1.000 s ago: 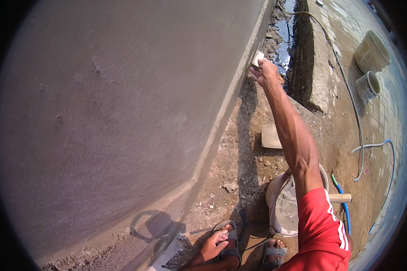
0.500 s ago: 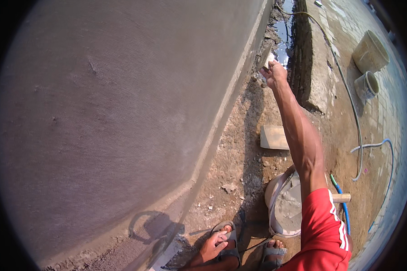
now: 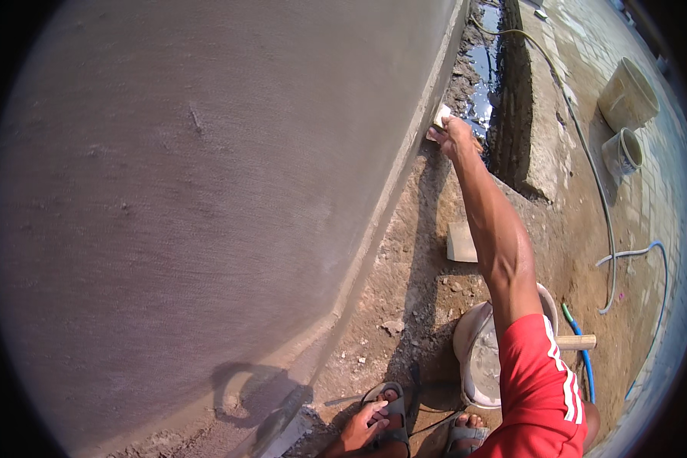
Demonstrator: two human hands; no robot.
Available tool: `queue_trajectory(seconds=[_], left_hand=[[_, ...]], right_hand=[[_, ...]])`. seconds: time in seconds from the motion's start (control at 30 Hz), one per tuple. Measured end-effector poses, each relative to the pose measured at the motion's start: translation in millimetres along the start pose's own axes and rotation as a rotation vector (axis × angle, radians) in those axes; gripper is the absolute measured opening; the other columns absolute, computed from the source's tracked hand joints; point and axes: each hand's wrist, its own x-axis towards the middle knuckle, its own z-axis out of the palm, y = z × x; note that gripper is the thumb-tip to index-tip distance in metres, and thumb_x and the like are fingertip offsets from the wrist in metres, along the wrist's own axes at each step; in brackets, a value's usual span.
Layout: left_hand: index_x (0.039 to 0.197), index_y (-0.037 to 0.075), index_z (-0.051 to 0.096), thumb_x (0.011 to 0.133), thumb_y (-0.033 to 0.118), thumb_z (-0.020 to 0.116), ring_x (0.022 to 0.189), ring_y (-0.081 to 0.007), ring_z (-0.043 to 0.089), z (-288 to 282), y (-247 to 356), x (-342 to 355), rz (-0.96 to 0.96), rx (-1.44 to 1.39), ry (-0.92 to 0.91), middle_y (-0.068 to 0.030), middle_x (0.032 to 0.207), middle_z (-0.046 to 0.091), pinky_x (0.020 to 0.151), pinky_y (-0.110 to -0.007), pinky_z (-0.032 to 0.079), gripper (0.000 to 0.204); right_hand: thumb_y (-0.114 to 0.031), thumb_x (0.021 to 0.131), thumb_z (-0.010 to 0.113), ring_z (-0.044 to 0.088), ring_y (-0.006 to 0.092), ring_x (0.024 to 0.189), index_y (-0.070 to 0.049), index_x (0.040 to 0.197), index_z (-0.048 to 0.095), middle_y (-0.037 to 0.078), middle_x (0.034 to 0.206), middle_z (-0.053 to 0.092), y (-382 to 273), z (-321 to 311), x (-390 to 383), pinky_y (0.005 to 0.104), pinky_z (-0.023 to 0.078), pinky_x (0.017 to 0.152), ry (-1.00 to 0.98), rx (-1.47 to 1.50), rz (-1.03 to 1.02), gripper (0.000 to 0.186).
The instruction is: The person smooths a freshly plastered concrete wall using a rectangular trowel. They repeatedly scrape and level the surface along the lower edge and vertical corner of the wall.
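Observation:
My right hand (image 3: 456, 138) is stretched forward along the foot of the wall. Its fingers are closed around the pale handle of a plastering trowel (image 3: 441, 115); the blade is barely visible, close against the wall's lower edge. Grey, finely streaked plaster covers the wall (image 3: 229, 175), with a few small raised marks. Low beside the wall, my left hand (image 3: 364, 426) hangs over my sandalled foot, fingers loosely extended with nothing in them. Under my right arm stands a bucket (image 3: 463, 336) of grey wet mix, partly covered by the sleeve.
A pale block (image 3: 461, 243) lies on the dirt ahead of the bucket. Beyond it runs a trench (image 3: 481, 84) with water, edged by a concrete kerb (image 3: 540, 153). To the right are a hose (image 3: 588, 153), a blue pipe (image 3: 588, 374), a wooden handle (image 3: 576, 342) and two buckets (image 3: 628, 95).
My right hand has moved the trowel left and slightly down, from over the trench side to the wall's base. The left hand stays low near the foot. The view has shifted slightly.

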Motion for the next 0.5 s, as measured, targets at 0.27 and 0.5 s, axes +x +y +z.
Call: queue_trajectory(seconds=[0.27,0.5], left_hand=[[0.120,0.001,0.050,0.086,0.014,0.063,0.094,-0.0165,0.060,-0.5,-0.2,1.4,0.016,0.064,0.008,-0.0078,0.105,0.059,0.080,-0.031,0.048,0.038],[0.125,0.002,0.046,0.086,0.018,0.063,0.090,-0.0176,0.059,2.1,-0.3,5.9,0.000,-0.038,-0.001,-0.0097,0.101,0.059,0.076,-0.031,0.048,0.046]], right_hand=[[-0.006,0.091,0.048,0.057,0.0180,0.086,-0.003,0.134,0.037,0.008,0.100,0.056,-71.7,29.1,-52.2,0.0380,0.055,0.074,-0.242,0.009,-0.248,0.044],[-0.005,0.091,0.040,0.058,0.0229,0.094,-0.003,0.122,0.050,0.009,0.110,0.058,-50.8,-19.9,-48.2,0.0474,0.048,0.080,-0.225,0.107,-0.208,0.033]])
